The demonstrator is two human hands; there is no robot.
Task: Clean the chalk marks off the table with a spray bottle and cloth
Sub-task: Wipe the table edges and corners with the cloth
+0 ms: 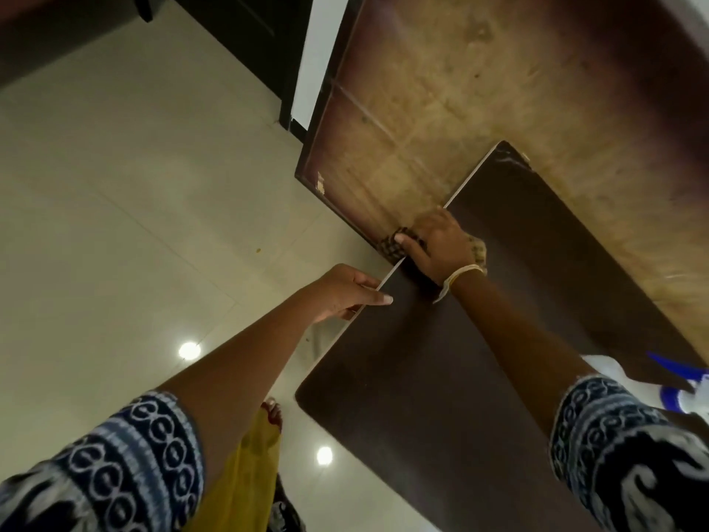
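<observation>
Head view: right hand (437,245) presses a soft, limp cloth (395,243) flat on the desk (422,397). Left hand (345,293) grips the desk edge. Cloth should bunch easily; best held under the palm.

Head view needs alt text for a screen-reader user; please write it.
The right hand presses a dark checked cloth at the dark brown tabletop's edge while the left hand grips that edge. A white-and-blue spray bottle sits at right.
</observation>
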